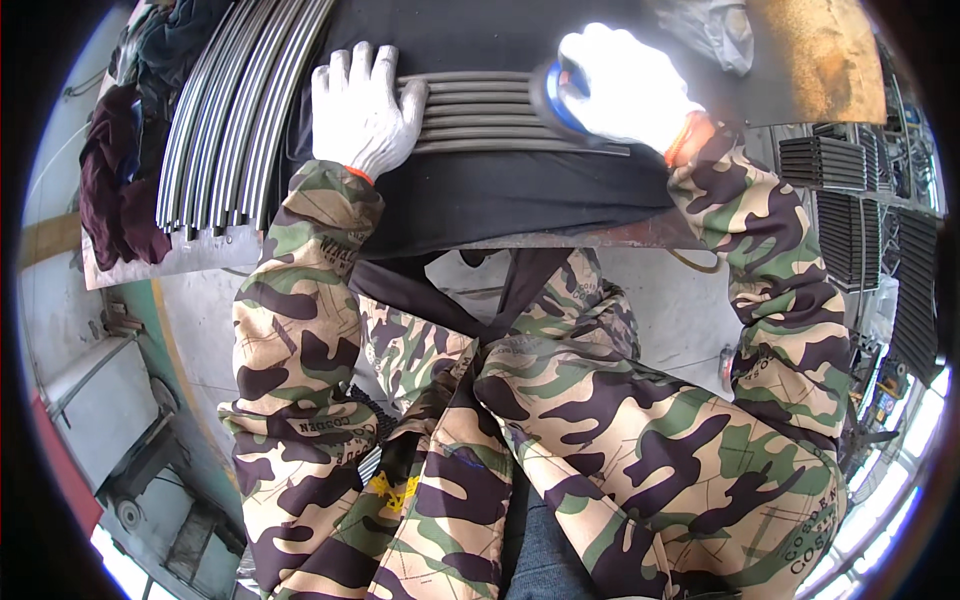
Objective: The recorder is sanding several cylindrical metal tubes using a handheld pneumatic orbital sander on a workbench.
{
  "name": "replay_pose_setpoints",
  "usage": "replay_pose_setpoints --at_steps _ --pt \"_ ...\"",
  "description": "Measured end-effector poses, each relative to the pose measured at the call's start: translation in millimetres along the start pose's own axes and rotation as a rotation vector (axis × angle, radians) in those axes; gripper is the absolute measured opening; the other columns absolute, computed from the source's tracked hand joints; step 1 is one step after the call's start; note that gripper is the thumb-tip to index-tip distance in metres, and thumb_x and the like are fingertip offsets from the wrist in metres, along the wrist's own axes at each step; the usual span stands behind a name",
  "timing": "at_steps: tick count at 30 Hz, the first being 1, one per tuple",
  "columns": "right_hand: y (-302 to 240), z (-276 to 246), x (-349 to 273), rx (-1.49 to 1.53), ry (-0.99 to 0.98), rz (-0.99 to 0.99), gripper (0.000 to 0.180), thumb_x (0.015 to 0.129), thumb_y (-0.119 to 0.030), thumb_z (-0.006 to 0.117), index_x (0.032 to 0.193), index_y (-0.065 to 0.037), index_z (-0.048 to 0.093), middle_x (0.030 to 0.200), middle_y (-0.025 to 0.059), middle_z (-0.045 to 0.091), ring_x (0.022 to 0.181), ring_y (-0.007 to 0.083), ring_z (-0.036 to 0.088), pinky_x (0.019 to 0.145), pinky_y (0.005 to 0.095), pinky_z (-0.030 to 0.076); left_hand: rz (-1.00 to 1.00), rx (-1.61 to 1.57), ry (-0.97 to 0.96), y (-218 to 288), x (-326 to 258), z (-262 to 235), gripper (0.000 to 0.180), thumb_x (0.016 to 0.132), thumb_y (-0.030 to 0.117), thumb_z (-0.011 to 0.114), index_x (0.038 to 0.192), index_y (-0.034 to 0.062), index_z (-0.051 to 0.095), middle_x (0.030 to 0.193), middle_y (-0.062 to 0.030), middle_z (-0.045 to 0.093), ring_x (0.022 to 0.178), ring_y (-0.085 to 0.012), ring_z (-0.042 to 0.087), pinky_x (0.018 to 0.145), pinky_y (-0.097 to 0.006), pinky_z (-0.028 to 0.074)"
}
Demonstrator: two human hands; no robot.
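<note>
Several grey metal rods (475,113) lie side by side, left to right, on a black cloth (480,200) that covers the table. My left hand (365,112), in a white knit glove, rests flat over their left ends with its fingers spread. Toward their right ends, my right hand (630,85) is closed round a blue, round-edged object (565,98) that sits against the rods. The glove hides most of that object and some blur softens it, so its exact kind cannot be made out.
Left of my left hand lies a batch of long shiny metal rods (240,110), with dark crumpled cloths (125,185) beyond. A clear plastic bag (715,35) and a rust-stained board (825,60) are at the far right. Stacked dark bars (820,162) stand right of the table.
</note>
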State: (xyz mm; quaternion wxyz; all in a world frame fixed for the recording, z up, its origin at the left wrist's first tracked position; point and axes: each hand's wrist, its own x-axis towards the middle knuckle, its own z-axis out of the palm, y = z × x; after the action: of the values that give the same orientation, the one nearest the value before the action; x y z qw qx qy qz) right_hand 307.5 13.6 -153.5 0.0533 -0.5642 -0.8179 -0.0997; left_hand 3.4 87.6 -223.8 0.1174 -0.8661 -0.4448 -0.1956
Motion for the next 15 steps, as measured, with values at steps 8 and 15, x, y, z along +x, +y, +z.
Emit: replay_pose_setpoints --at_steps 8,15 --pt "-15 -13 24 0.023 -0.085 0.066 0.03 0.095 -0.032 0.064 0.114 -0.01 0.071 0.107 0.0201 0.071 0.098 0.0405 0.073 0.083 0.0527 0.061 -0.003 -0.013 0.004 7 -3 1 0.05 0.1 0.037 0.063 0.135 0.0018 0.067 0.137 -0.0218 0.065 0.123 -0.0395 0.06 0.107 -0.053 0.044" --pt "-23 -35 52 0.013 -0.108 0.118 0.027 0.093 -0.029 0.063 0.104 -0.006 0.071 0.101 0.0226 0.071 0.093 0.0424 0.072 0.08 0.0548 0.059 0.087 0.043 0.188 -1 12 15 0.045 0.092 0.039 0.066 0.122 0.0054 0.072 0.121 -0.018 0.068 0.112 -0.0381 0.062 0.099 -0.055 0.047"
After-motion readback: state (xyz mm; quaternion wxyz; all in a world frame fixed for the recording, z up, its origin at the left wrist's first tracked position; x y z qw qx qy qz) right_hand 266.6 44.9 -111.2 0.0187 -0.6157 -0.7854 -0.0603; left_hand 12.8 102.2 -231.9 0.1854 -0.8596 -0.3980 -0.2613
